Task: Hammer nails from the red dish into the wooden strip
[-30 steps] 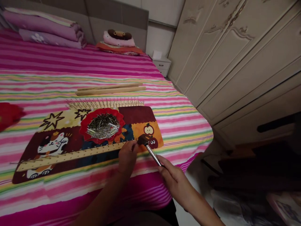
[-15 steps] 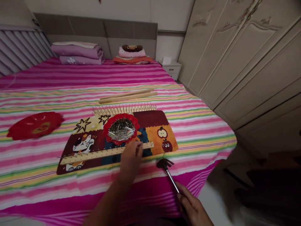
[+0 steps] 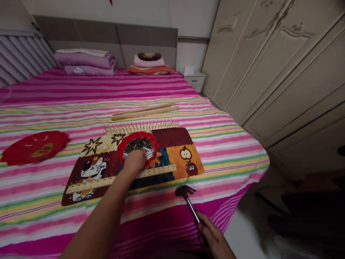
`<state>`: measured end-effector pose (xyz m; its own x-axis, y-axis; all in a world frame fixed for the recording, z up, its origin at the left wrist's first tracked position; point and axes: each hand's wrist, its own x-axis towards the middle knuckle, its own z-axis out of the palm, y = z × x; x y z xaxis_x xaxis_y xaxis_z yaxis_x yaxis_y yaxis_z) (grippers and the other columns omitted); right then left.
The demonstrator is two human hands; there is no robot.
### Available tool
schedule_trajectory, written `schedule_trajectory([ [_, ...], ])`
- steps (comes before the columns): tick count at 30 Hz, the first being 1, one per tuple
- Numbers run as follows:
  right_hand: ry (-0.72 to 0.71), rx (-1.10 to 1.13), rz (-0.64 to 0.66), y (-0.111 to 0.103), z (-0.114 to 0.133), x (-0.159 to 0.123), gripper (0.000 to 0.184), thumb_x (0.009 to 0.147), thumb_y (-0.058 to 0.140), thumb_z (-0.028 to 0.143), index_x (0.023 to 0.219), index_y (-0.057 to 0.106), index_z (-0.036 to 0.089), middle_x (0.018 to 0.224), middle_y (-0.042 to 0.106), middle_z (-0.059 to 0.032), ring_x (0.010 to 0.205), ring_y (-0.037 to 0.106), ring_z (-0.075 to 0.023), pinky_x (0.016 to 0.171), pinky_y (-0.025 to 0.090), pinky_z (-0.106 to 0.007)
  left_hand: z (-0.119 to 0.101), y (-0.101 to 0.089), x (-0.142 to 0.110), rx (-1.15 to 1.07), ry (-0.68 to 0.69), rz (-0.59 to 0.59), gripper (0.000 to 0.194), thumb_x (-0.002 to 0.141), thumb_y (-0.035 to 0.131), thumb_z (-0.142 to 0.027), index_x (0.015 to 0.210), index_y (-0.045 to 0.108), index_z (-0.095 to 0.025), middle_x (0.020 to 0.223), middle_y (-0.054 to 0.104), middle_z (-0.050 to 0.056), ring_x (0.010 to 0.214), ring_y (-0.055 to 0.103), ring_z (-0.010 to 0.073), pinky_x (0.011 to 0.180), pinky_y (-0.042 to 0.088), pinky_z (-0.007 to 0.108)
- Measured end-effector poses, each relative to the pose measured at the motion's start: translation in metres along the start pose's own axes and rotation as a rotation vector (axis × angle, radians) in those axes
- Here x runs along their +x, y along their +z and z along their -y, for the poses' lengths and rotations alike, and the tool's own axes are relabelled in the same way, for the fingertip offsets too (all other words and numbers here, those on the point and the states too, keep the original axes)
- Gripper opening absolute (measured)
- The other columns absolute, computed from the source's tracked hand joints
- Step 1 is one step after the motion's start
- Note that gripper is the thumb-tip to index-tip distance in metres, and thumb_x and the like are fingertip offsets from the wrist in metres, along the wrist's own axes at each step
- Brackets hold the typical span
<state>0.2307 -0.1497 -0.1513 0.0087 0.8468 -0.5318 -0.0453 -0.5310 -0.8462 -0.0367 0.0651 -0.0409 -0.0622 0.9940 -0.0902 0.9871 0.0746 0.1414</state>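
One hand (image 3: pixel 135 160) (left, fingertips hidden) at nails (image 3: pixel 138 144), right hand (image 3: pixel 212 233) snug around hammer (image 3: pixel 191 205).

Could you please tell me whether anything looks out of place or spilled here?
The setting looks odd: the right hand holds a hammer at a bed, an unusual place for nail-studded wooden strips and a red bowl of nails. I see no spilled nails.

The left hand (image 3: pixel 135 162) has moved from the wooden strip (image 3: pixel 156 171) to the red bowl (image 3: pixel 155 143), seemingly touching nails (image 3: pixel 138 143).
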Motion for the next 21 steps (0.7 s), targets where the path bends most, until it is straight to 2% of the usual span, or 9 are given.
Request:
schedule_trajectory([
  [3, 0.039, 0.04, -0.013, 0.004, 0.004, -0.001, 0.055, 0.07, 0.057, 0.05, 0.116, 0.059, 0.02, 0.049, 0.035, 0.008, 0.04, 0.03, -0.0087, 0.038, 0.024, -0.02, 0.008, 0.0, 0.001, -0.014, 0.024, -0.009, 0.017, 0.071, 0.049, -0.023, 0.063, 0.064, -0.022, 0.063, 0.065, 0.005, 0.067, 0.059, 0.0187, 0.057, 0.037, 0.024],
  [8, 0.064, 0.123, -0.004, 0.008, 0.011, -0.003, 0.052, 0.071, 0.056, 0.044, 0.117, 0.056, 0.019, 0.049, 0.03, 0.0096, 0.041, 0.024, -0.0067, 0.04, 0.016, -0.018, 0.014, 0.006, 0.003, -0.049, 0.094, 0.004, 0.011, 0.067, 0.053, -0.02, 0.066, 0.064, -0.021, 0.075, 0.066, 0.004, 0.066, 0.057, 0.0158, 0.057, 0.036, 0.023],
  [13, 0.066, 0.111, 0.011, 0.009, 0.012, -0.004, 0.052, 0.073, 0.054, 0.043, 0.118, 0.054, 0.018, 0.049, 0.025, 0.01, 0.042, 0.021, -0.0072, 0.041, 0.012, -0.019, 0.012, 0.004, 0.003, -0.137, 0.068, -0.002, 0.011, 0.066, 0.053, -0.02, 0.058, 0.061, -0.022, 0.056, 0.06, 0.001, 0.056, 0.053, 0.0143, 0.052, 0.032, 0.022],
  [17, 0.06, 0.109, 0.009, 0.008, 0.008, -0.002, 0.052, 0.071, 0.055, 0.045, 0.117, 0.054, 0.019, 0.051, 0.028, 0.0093, 0.042, 0.022, -0.0072, 0.041, 0.013, -0.02, 0.018, -0.004, -0.001, -0.333, 0.002, -0.007, 0.012, 0.067, 0.054, -0.027, 0.058, 0.06, -0.022, 0.051, 0.059, -0.001, 0.052, 0.052, 0.014, 0.05, 0.032, 0.022],
  [21, 0.071, 0.118, 0.014, 0.008, 0.006, -0.002, 0.053, 0.072, 0.054, 0.046, 0.118, 0.052, 0.019, 0.05, 0.027, 0.01, 0.041, 0.022, -0.0072, 0.042, 0.012, -0.02, 0.021, -0.01, -0.011, -0.623, -0.03, -0.017, 0.014, 0.062, 0.057, -0.033, 0.061, 0.063, -0.021, 0.057, 0.063, -0.001, 0.056, 0.054, 0.0147, 0.052, 0.037, 0.023],
])
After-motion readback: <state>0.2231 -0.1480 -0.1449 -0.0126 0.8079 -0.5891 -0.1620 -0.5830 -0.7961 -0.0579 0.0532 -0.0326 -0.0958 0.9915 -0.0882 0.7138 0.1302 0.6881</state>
